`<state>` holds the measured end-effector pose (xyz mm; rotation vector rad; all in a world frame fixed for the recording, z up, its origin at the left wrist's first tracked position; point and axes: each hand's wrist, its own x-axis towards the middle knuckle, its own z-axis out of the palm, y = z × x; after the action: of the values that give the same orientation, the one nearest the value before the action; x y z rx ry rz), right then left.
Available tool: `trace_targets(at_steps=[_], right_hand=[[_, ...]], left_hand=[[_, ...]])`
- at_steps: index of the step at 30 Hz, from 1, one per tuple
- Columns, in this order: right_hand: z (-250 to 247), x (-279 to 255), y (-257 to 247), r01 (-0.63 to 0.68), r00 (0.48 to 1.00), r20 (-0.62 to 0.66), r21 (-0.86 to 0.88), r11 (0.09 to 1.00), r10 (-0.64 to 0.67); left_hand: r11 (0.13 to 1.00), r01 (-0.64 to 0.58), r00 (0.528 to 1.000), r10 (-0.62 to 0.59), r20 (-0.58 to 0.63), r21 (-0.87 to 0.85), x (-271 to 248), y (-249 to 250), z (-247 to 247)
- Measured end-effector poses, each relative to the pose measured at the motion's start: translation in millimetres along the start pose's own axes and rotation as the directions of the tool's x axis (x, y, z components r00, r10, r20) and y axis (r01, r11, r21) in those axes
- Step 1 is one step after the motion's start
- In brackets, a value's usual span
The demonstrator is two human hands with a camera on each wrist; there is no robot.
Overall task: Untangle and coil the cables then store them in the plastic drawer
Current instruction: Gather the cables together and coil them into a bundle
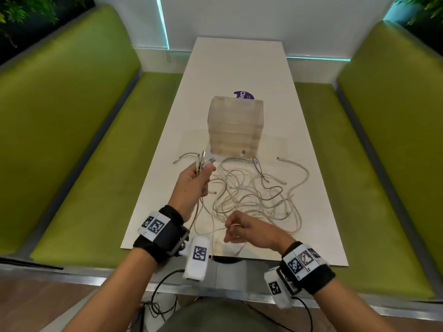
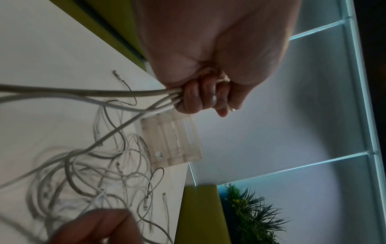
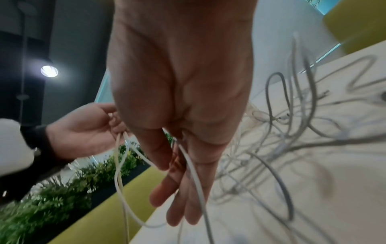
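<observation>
A tangle of white and grey cables (image 1: 254, 190) lies on the white table (image 1: 239, 68), in front of the clear plastic drawer unit (image 1: 236, 125). My left hand (image 1: 206, 171) is raised left of the tangle and grips a bundle of cable ends (image 1: 203, 161), whose plugs stick out above the fist. The left wrist view shows the fingers (image 2: 198, 99) curled round those cables (image 2: 104, 92), with the drawer unit (image 2: 173, 140) behind. My right hand (image 1: 230, 227) pinches one white cable (image 3: 194, 173) near the table's front edge.
Green padded benches (image 1: 72, 140) run along both sides of the table. A purple round sticker (image 1: 243, 95) lies behind the drawer unit. One loose cable end (image 1: 182, 158) rests left of the unit. The far half of the table holds nothing else.
</observation>
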<state>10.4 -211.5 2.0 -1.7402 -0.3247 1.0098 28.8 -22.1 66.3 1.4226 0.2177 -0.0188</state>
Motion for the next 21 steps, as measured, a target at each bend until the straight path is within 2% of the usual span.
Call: trace_targets(at_steps=[3, 6, 8, 11, 15, 19, 21], right_hand=[[10, 2, 14, -0.029, 0.999, 0.029, -0.053, 0.998, 0.03], [16, 5, 27, -0.075, 0.99, 0.114, -0.059, 0.995, 0.081], [19, 5, 31, -0.097, 0.982, 0.147, -0.15, 0.984, 0.119], [16, 3, 30, -0.07, 0.995, 0.047, -0.355, 0.932, 0.093], [5, 5, 32, -0.04, 0.996, -0.084, -0.464, 0.885, 0.001], [4, 6, 16, 0.045, 0.983, -0.155, -0.326, 0.944, -0.1], [11, 7, 4, 0.099, 0.99, -0.077, -0.242, 0.965, -0.121]], left_hand=[[1.0, -0.008, 1.0, 0.009, 0.015, -0.008, -1, 1, -2], [1.0, -0.014, 1.0, 0.014, 0.014, -0.017, -2, 2, -2], [1.0, -0.009, 1.0, 0.01, 0.016, -0.018, -2, 3, -2], [1.0, -0.002, 1.0, 0.002, 0.018, -0.02, -3, 3, -1], [0.998, 0.014, 0.999, -0.012, 0.036, -0.058, -5, 2, 0], [0.996, 0.033, 0.997, -0.027, 0.069, -0.086, -8, 2, 4], [0.995, 0.036, 0.996, -0.027, 0.091, -0.098, -9, 2, 7]])
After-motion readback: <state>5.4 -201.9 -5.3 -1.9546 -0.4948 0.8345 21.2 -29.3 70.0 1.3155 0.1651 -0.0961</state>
